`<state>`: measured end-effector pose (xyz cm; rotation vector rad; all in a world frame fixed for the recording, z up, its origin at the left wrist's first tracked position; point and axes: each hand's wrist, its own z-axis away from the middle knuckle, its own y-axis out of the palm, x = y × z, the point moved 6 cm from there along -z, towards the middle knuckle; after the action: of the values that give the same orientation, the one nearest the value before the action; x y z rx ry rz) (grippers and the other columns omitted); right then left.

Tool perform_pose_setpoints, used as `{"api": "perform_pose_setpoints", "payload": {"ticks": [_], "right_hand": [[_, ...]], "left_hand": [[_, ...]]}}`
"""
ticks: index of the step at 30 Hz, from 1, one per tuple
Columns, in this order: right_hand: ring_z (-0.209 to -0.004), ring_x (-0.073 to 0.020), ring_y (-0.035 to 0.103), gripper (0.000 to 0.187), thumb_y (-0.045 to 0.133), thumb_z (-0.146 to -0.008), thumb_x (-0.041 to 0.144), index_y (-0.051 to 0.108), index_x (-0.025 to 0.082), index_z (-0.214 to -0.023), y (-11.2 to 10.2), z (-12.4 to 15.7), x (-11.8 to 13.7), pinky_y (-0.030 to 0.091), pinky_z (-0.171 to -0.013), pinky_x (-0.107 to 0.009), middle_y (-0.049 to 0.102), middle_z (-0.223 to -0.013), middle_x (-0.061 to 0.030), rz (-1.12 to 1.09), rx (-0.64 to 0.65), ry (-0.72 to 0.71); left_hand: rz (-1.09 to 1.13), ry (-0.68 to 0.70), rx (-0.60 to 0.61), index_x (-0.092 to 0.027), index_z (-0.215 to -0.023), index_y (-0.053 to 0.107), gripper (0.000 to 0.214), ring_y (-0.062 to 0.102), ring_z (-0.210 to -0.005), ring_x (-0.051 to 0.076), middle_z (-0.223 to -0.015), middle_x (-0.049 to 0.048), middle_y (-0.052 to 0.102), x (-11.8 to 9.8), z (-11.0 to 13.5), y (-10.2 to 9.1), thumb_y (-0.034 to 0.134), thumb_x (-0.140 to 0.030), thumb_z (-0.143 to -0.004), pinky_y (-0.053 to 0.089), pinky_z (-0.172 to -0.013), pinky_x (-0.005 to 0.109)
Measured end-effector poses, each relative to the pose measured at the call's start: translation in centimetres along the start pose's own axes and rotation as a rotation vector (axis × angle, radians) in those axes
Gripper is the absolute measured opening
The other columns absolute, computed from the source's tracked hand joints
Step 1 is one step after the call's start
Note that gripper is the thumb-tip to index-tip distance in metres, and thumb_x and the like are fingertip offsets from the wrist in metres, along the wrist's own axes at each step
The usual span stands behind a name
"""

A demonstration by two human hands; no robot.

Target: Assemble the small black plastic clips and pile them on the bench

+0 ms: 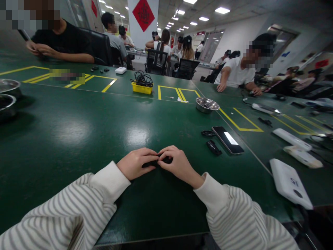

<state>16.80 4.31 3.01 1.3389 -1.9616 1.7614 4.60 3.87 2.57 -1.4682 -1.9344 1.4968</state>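
Observation:
My left hand [135, 163] and my right hand [175, 164] rest together on the green table [78, 139], fingers curled. Between the fingertips both pinch a small black part [156, 162], mostly hidden by the fingers. Both arms wear striped sleeves. To the right of my right hand lie two small black parts [213, 147] [207, 133] and a black phone [228, 139], screen up.
A steel bowl [207, 104] stands beyond the phone. A yellow tray of black cables [142, 84] sits farther back. White devices [290, 182] [302, 156] [291, 139] lie at the right. Two steel bowls [7, 99] stand at the left edge. Other people sit around the tables.

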Motion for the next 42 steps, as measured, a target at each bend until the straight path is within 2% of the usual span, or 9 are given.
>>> {"api": "perform_pose_setpoints", "payload": {"ticks": [6, 10, 15, 19, 22, 26, 30, 33, 42], "right_hand": [[-0.060, -0.0091, 0.049, 0.011, 0.054, -0.074, 0.023, 0.063, 0.017, -0.073, -2.0, -0.7, -1.2, 0.037, -0.054, -0.022, 0.061, -0.072, -0.0014, 0.032, -0.128, 0.081], [-0.053, -0.0075, 0.045, 0.013, 0.060, -0.071, 0.027, 0.066, 0.019, -0.080, -1.1, -1.0, -2.3, 0.035, -0.053, -0.021, 0.059, -0.066, 0.0006, 0.070, -0.042, 0.084], [-0.059, -0.0088, 0.050, 0.008, 0.060, -0.070, 0.024, 0.067, 0.020, -0.069, -0.1, -1.1, -2.0, 0.036, -0.055, -0.021, 0.061, -0.067, 0.0002, 0.178, 0.023, 0.065], [-0.054, -0.0087, 0.051, 0.007, 0.059, -0.067, 0.018, 0.064, 0.017, -0.063, -0.5, -1.1, -2.1, 0.038, -0.054, -0.021, 0.060, -0.060, 0.0006, 0.224, 0.033, 0.136], [-0.051, -0.0082, 0.052, 0.006, 0.056, -0.067, 0.016, 0.061, 0.015, -0.064, -1.3, -0.9, -2.2, 0.040, -0.051, -0.020, 0.059, -0.057, 0.0010, 0.104, 0.029, 0.183], [-0.056, -0.0087, 0.056, 0.008, 0.052, -0.073, 0.019, 0.059, 0.015, -0.072, -2.2, -0.5, -1.1, 0.044, -0.054, -0.019, 0.061, -0.063, 0.0003, -0.053, -0.037, 0.135], [-0.070, -0.0118, 0.057, 0.007, 0.053, -0.074, 0.018, 0.060, 0.017, -0.072, -2.1, -0.2, 0.2, 0.044, -0.060, -0.023, 0.063, -0.074, -0.0014, 0.012, -0.072, 0.009], [-0.085, -0.0147, 0.054, 0.007, 0.055, -0.073, 0.018, 0.061, 0.018, -0.070, -1.3, -0.1, 0.5, 0.044, -0.072, -0.027, 0.064, -0.085, -0.0024, 0.025, -0.043, -0.065], [-0.087, -0.0141, 0.054, 0.007, 0.057, -0.073, 0.018, 0.063, 0.019, -0.069, -0.2, -0.1, -0.1, 0.042, -0.079, -0.029, 0.065, -0.086, -0.0014, 0.009, 0.035, -0.035]], "left_hand": [[0.002, 0.124, 0.066, -0.014, -0.100, 0.057, 0.024, 0.056, -0.087, 0.018, -0.100, 0.0098, 0.059, -1.1, 0.3, 0.4, 0.050, -0.023, -0.079, 0.048, -0.074, 0.029], [0.013, 0.176, 0.099, -0.014, -0.099, 0.057, 0.023, 0.057, -0.085, 0.018, -0.100, 0.0097, 0.059, -2.0, 0.3, 0.6, 0.049, -0.023, -0.079, 0.049, -0.071, 0.029], [0.003, 0.200, 0.098, -0.014, -0.099, 0.057, 0.023, 0.057, -0.086, 0.018, -0.100, 0.0096, 0.060, -2.4, 0.3, 0.7, 0.050, -0.022, -0.079, 0.049, -0.071, 0.029], [-0.001, 0.198, 0.095, -0.013, -0.100, 0.056, 0.023, 0.056, -0.086, 0.018, -0.101, 0.0096, 0.059, -2.2, 0.3, 0.7, 0.049, -0.023, -0.080, 0.049, -0.071, 0.029], [-0.010, 0.181, 0.081, -0.014, -0.100, 0.056, 0.023, 0.056, -0.086, 0.017, -0.102, 0.0094, 0.059, -1.8, 0.4, 0.6, 0.049, -0.023, -0.080, 0.048, -0.072, 0.028], [-0.064, 0.140, 0.050, -0.014, -0.101, 0.056, 0.024, 0.057, -0.085, 0.017, -0.101, 0.0092, 0.059, -1.1, 0.5, 0.3, 0.050, -0.023, -0.079, 0.049, -0.072, 0.028], [-0.104, 0.095, 0.019, -0.014, -0.099, 0.057, 0.023, 0.057, -0.085, 0.017, -0.100, 0.0085, 0.060, -0.4, 0.4, 0.1, 0.051, -0.023, -0.079, 0.049, -0.073, 0.028], [-0.116, 0.073, 0.007, -0.014, -0.099, 0.057, 0.023, 0.057, -0.086, 0.017, -0.099, 0.0082, 0.061, -0.1, 0.4, 0.0, 0.051, -0.023, -0.078, 0.049, -0.073, 0.029], [-0.118, 0.078, 0.002, -0.013, -0.098, 0.058, 0.024, 0.058, -0.083, 0.017, -0.097, 0.0084, 0.062, -0.2, 0.2, -0.2, 0.052, -0.024, -0.078, 0.049, -0.071, 0.028]]}}
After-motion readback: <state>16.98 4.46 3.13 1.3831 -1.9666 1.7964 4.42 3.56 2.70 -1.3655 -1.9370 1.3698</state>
